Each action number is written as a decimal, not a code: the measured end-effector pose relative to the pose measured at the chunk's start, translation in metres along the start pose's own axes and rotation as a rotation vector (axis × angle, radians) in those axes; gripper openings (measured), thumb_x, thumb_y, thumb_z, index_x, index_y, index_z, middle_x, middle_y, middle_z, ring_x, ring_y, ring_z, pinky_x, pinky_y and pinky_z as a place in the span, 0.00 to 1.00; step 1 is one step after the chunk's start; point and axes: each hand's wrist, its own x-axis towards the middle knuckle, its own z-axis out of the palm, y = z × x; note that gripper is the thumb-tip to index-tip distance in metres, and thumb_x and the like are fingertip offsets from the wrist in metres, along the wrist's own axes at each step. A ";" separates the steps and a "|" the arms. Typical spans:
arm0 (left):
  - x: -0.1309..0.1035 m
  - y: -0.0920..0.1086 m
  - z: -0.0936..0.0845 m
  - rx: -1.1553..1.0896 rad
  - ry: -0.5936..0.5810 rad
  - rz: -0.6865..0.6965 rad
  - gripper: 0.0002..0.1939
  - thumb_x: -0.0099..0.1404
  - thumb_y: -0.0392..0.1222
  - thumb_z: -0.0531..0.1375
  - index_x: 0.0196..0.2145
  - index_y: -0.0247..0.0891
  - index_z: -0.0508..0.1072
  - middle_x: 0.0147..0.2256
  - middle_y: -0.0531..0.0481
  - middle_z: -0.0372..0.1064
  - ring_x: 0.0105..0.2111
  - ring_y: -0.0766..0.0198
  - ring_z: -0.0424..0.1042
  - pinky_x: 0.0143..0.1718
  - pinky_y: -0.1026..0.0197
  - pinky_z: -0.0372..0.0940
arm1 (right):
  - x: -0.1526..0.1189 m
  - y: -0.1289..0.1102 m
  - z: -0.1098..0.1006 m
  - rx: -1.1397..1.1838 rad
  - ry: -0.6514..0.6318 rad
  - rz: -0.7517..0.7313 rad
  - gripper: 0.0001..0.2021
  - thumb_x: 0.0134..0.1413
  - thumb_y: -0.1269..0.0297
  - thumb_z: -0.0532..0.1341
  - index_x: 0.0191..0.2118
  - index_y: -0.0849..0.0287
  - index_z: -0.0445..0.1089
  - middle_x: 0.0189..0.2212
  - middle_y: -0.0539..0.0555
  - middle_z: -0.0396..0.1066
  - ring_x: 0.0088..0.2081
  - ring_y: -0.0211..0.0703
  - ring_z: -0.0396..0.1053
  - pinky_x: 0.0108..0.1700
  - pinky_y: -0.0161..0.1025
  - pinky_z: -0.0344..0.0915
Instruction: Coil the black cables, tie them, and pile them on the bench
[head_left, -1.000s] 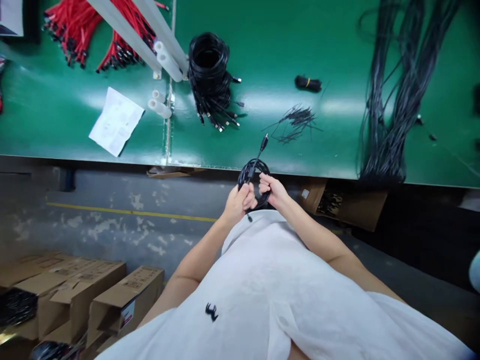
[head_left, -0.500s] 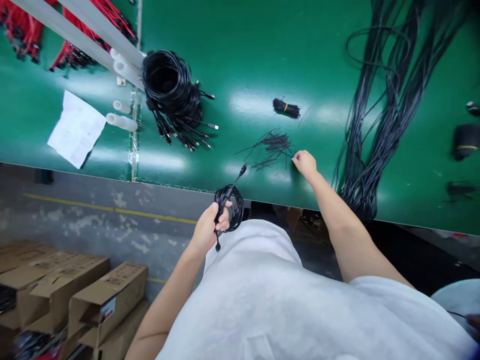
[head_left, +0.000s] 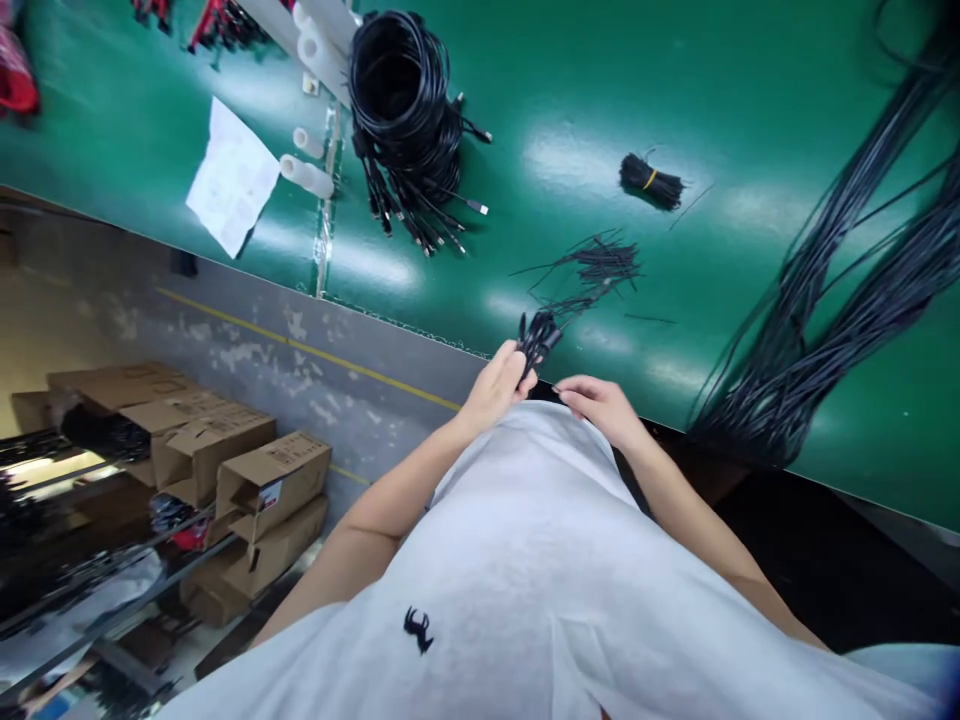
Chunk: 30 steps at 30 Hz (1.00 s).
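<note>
My left hand (head_left: 495, 385) is closed around a coiled black cable (head_left: 538, 340), held at the table's front edge close to my body. Just to the right, my right hand (head_left: 600, 405) pinches a thin black twist tie, of which only a small dark end shows at the fingertips. The two hands are near each other but apart. Beyond them, a loose pile of black twist ties (head_left: 606, 262) lies on the green table (head_left: 720, 110). A bundle of ties (head_left: 649, 182) bound by a yellow band lies farther back.
A tall stack of coiled black cables (head_left: 401, 110) stands left of the ties, its connectors pointing forward. White tubes (head_left: 306, 176) and a white sheet (head_left: 232, 178) lie farther left. Long black cables (head_left: 795, 380) cover the right side. Cardboard boxes (head_left: 274, 465) stand on the floor at left.
My right hand has left the tie pile and come back toward my left hand. The coiled cable has been raised to the table edge and turned. The view has shifted and tilted.
</note>
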 end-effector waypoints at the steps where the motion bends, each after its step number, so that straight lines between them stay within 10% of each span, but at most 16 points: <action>1: -0.001 -0.001 0.004 0.015 -0.042 -0.016 0.23 0.67 0.63 0.55 0.36 0.37 0.65 0.22 0.58 0.59 0.19 0.74 0.54 0.20 0.69 0.50 | 0.006 -0.007 0.016 0.095 -0.027 -0.024 0.14 0.48 0.50 0.63 0.32 0.57 0.71 0.21 0.48 0.66 0.23 0.36 0.59 0.29 0.36 0.59; 9: -0.004 -0.016 0.011 -0.163 0.087 -0.023 0.18 0.70 0.57 0.52 0.35 0.39 0.60 0.22 0.59 0.59 0.16 0.75 0.53 0.20 0.68 0.50 | 0.041 -0.041 0.049 0.354 0.025 -0.099 0.13 0.45 0.58 0.63 0.21 0.59 0.61 0.18 0.44 0.55 0.23 0.31 0.51 0.28 0.33 0.51; 17: -0.009 -0.023 -0.017 0.263 0.200 0.189 0.09 0.73 0.46 0.51 0.37 0.39 0.61 0.25 0.58 0.57 0.23 0.72 0.56 0.29 0.66 0.56 | 0.043 -0.047 0.063 0.123 -0.069 -0.221 0.15 0.52 0.52 0.60 0.35 0.61 0.71 0.21 0.47 0.62 0.25 0.34 0.58 0.31 0.34 0.56; 24: -0.019 -0.029 -0.035 0.687 0.262 0.131 0.04 0.72 0.41 0.49 0.39 0.39 0.60 0.33 0.49 0.70 0.32 0.64 0.69 0.37 0.61 0.61 | 0.030 -0.057 0.066 -1.026 0.108 -0.805 0.15 0.67 0.65 0.50 0.37 0.63 0.73 0.35 0.58 0.71 0.35 0.41 0.64 0.37 0.38 0.56; 30: -0.031 -0.020 -0.055 0.671 0.042 0.091 0.16 0.72 0.42 0.50 0.53 0.34 0.67 0.32 0.48 0.70 0.31 0.63 0.68 0.35 0.61 0.61 | 0.031 -0.082 0.069 -1.471 -0.114 -1.397 0.16 0.68 0.72 0.47 0.44 0.68 0.72 0.47 0.64 0.70 0.50 0.49 0.63 0.47 0.44 0.58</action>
